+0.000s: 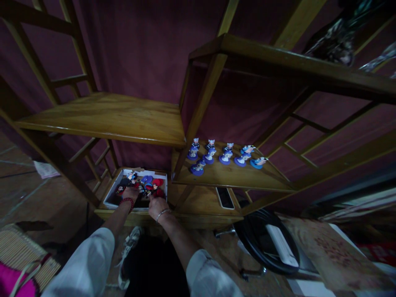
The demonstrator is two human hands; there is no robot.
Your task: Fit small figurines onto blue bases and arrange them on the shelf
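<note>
A shallow white box [111, 190] on the low shelf holds several small figurines, with red, black and blue parts. My left hand [131, 193], with a red bead bracelet at the wrist, reaches in over the front side. Its fingers look closed among the figurines; what they grip is hidden. At the box's front right corner is my right hand [157, 206], wearing a silvery bangle. Its fingers are bent together at a dark and red figurine [149, 193]. On the shelf to the right, purple-based figurines [225, 157] stand in rows beside blue-based ones [258, 163].
A wooden shelf board [108, 117] juts out above the box, and an upright post [201, 103] divides the bays. A phone [225, 198] lies on the lower shelf. A black stool [256, 243] bearing a white object stands at the right; a woven mat [24, 251] is at lower left.
</note>
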